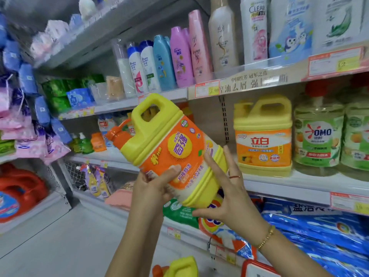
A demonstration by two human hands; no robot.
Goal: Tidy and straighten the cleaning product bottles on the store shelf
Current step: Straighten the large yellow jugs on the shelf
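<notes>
1. I see the yellow jug (169, 148) held in the air in front of the shelf (289, 186). It is tilted, with its orange cap (114, 133) pointing up and left. Its orange label reads "KEON" and "1.02".
2. The left hand (153, 188) grips the yellow jug's lower left side, with the thumb pressed onto the label and the fingers wrapped behind.
3. The right hand (225, 196) lies with straight, spread fingers against the yellow jug's base and right side, thumb beneath the base.
4. Right of the yellow jug, a second jug (263, 136) labelled "立白" stands upright on the shelf. Just beyond it is an OMO bottle (317, 136).
5. Above and right of the yellow jug, a white CLEAR bottle (255, 27) stands one level up.
</notes>
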